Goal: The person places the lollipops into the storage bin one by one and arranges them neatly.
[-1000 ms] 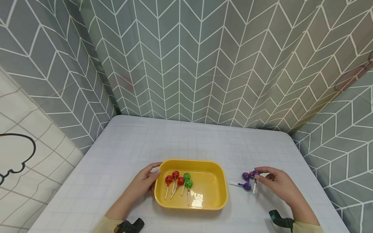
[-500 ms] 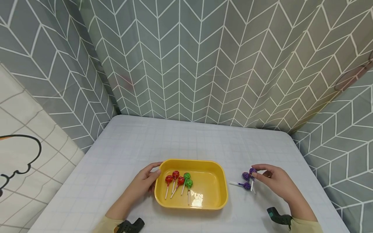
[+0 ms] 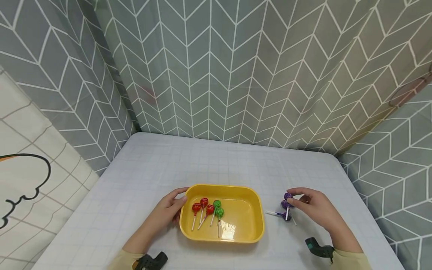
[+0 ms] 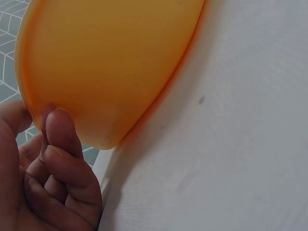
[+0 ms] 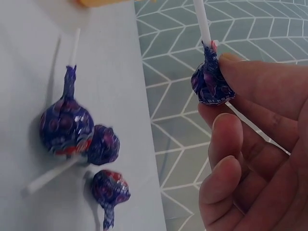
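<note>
My right hand pinches a purple-wrapped lollipop by its candy head, between thumb and index finger, with the white stick pointing away from the palm in the right wrist view. Below it, several more purple lollipops lie close together on the table, right of a yellow tray. The left hand grips the tray's left end, thumb at the rim. In the tray's left half lie red lollipops and green lollipops. From the left wrist, only the tray's outer wall shows.
A white cloth with a faint grid covers the table. Grey curtains with a white chevron pattern hang behind and at both sides. A pale tiled surface with a cloud-like outline lies at the left.
The right hand has moved left toward the tray with the pinched purple lollipop, now over the other purple ones. The left hand and the tray have stayed in place.
</note>
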Available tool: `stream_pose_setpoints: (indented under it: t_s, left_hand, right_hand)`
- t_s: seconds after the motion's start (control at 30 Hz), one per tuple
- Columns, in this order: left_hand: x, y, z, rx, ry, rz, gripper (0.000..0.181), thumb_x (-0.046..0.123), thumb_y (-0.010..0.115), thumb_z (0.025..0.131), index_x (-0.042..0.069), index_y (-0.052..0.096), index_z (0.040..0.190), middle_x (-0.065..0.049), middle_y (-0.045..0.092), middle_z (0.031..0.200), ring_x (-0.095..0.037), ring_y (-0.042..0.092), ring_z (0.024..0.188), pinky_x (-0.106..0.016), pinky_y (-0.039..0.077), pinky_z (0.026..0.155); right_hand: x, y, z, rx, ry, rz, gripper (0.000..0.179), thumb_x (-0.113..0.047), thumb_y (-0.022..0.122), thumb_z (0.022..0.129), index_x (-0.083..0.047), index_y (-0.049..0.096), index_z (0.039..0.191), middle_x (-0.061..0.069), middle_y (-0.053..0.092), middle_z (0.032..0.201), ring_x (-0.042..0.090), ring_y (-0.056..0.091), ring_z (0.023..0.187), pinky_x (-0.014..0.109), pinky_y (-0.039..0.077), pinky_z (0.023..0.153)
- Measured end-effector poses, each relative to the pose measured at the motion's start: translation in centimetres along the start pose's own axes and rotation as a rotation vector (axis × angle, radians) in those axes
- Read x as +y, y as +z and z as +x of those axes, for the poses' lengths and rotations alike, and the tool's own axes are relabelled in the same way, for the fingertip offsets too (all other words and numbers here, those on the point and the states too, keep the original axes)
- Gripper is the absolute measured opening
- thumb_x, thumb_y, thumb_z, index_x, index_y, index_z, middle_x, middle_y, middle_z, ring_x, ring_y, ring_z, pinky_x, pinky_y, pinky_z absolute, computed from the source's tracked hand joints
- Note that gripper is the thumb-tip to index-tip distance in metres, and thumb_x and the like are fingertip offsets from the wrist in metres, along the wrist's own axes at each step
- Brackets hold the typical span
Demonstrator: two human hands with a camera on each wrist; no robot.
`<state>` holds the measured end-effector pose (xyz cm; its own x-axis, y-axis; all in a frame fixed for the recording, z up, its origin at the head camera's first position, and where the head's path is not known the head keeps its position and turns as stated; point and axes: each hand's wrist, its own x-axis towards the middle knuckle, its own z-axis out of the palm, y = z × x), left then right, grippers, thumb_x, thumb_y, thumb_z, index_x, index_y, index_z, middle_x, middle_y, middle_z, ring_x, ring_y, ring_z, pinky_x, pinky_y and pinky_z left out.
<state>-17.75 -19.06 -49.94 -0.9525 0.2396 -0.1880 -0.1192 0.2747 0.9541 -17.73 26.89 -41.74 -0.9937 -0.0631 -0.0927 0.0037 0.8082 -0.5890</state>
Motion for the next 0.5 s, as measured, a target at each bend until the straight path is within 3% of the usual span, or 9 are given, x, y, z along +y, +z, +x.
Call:
stream_pose_setpoints:
  t_s: [0.5]
  left_hand:
    - [0.0,0.0,0.1,0.0,0.013,0.003,0.039,0.045,0.049,0.089,0.036,0.043,0.127,-0.013,0.059,0.066,-0.024,0.051,0.048,-0.037,0.046,0.045]
  right_hand:
    - [-1.8,0.7,0.6,-0.02,-0.06,0.062,0.04,-0.053,0.064,0.075,-0.028,0.062,0.106,-0.006,0.063,0.085,0.022,0.058,0.075,0.031,0.047,0.063]
